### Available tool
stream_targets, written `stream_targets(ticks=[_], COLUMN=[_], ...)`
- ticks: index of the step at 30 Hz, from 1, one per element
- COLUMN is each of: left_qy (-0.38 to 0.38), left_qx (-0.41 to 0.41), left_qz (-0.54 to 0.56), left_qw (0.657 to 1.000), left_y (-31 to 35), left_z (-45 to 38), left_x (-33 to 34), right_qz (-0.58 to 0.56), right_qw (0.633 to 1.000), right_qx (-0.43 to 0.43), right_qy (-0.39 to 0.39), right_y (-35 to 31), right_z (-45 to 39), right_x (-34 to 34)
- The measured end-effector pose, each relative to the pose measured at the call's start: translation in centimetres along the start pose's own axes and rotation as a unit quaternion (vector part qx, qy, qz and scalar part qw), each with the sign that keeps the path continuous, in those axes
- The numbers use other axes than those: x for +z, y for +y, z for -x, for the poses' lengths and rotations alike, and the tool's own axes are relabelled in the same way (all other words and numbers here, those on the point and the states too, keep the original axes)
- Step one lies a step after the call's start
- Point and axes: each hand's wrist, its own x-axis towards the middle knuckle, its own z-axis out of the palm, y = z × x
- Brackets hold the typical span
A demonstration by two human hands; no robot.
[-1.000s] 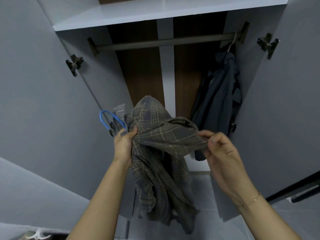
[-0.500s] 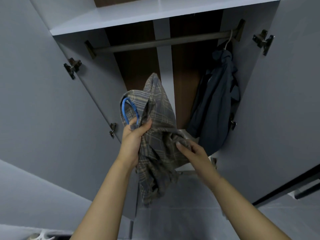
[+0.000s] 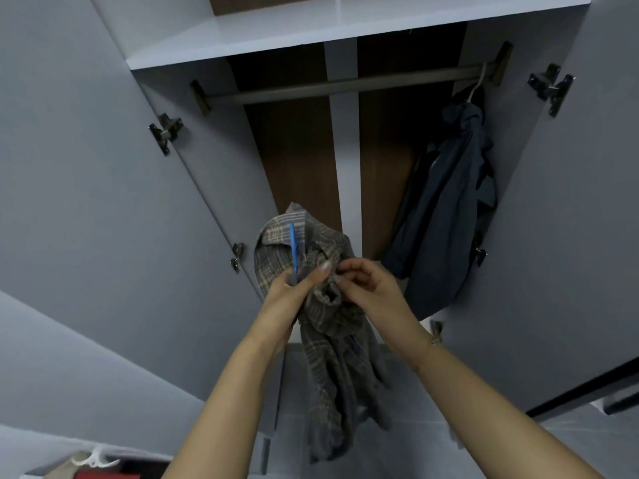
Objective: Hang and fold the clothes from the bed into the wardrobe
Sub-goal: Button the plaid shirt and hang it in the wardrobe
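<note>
One head-worn view looks up and forward, close, into the open wardrobe (image 3: 345, 25), its rail (image 3: 345, 85) overhead.

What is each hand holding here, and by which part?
Left hand grips the plaid shirt near its collar, together with the blue hanger. Right hand pinches the shirt's bunched fabric beside it.

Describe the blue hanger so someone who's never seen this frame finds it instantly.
Start at the open wardrobe with its rail. In front of it, below the rail, two hands hold up a plaid shirt. The blue hanger is the thin bright-blue strip rising from the left hand against the shirt's collar, the only vivid colour among greys.
</note>
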Motion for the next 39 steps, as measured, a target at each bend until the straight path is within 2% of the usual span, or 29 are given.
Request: stream_targets(ticks=[2, 5, 10, 12, 13, 14, 16, 17, 20, 22, 24, 26, 27, 30, 31, 34, 39], left_qy=[-0.02, -0.009, -0.012, -0.024, -0.031, -0.043, -0.064, -0.071, -0.072, -0.056, -0.041, -0.029, -0.026, -0.022, -0.022, -0.031, -0.053], left_qx=[-0.002, -0.013, 0.006, 0.011, 0.016, 0.024, 0.037, 0.047, 0.079, 0.106, 0.129, 0.145, 0.151, 0.145, 0.137, 0.113, 0.088], left_qz=[0.009, 0.039, 0.122, 0.108, 0.1, 0.101, 0.103, 0.091, 0.013, -0.015, -0.022, -0.024, -0.022, -0.002, 0.001, -0.011, 0.027], left_qw=[1.0, 0.999, 0.992, 0.994, 0.994, 0.994, 0.992, 0.992, 0.994, 0.993, 0.991, 0.989, 0.988, 0.989, 0.99, 0.993, 0.994], left_y=[-0.2, -0.8, -1.3, -1.2, -1.1, -1.0, -0.6, -0.2, 0.7, 1.0, 1.1, 1.2, 1.3, 1.6, 1.6, 1.4, 1.1], left_z=[0.0, 0.0, -0.1, -0.1, -0.1, -0.1, 0.0, 0.2, 0.4, 0.3, 0.2, 0.2, 0.1, 0.1, 0.2, 0.6, 0.8], left_x=[-0.5, -1.1, -2.8, -2.8, -2.6, -2.5, -2.1, -1.9, -1.0, -0.4, 0.2, 0.8, 1.1, 1.4, 1.5, 2.1, 2.0], right_qz=[0.04, 0.111, -0.005, 0.016, 0.074, 0.17, 0.37, 0.418, 0.412, 0.408, 0.452, 0.484, 0.48, 0.394, 0.396, 0.451, 0.34], right_qw=[0.999, 0.992, 0.993, 0.989, 0.985, 0.971, 0.91, 0.886, 0.844, 0.821, 0.795, 0.778, 0.789, 0.886, 0.895, 0.885, 0.936], right_qx=[-0.014, -0.043, -0.029, -0.045, -0.065, -0.09, -0.138, -0.162, -0.318, -0.396, -0.405, -0.398, -0.383, -0.245, -0.203, -0.109, 0.02], right_qy=[-0.002, 0.027, 0.114, 0.137, 0.144, 0.145, 0.122, 0.119, 0.128, 0.052, -0.02, -0.039, -0.034, 0.013, 0.02, -0.025, -0.088], right_y=[0.0, 0.0, -2.0, -2.6, -2.7, -2.6, -2.5, -2.7, -3.5, -3.8, -3.2, -2.2, -1.7, -1.2, -0.9, -0.1, 0.8], right_z=[0.1, 0.0, -1.6, -2.1, -2.3, -2.5, -2.5, -2.3, -0.7, 0.8, 1.8, 2.2, 2.4, 2.2, 1.8, 0.3, -0.6], right_x=[-0.1, -0.8, -4.6, -5.8, -6.2, -6.4, -6.4, -6.3, -5.2, -3.9, -2.7, -2.2, -2.0, -2.2, -2.3, -2.5, -2.2])
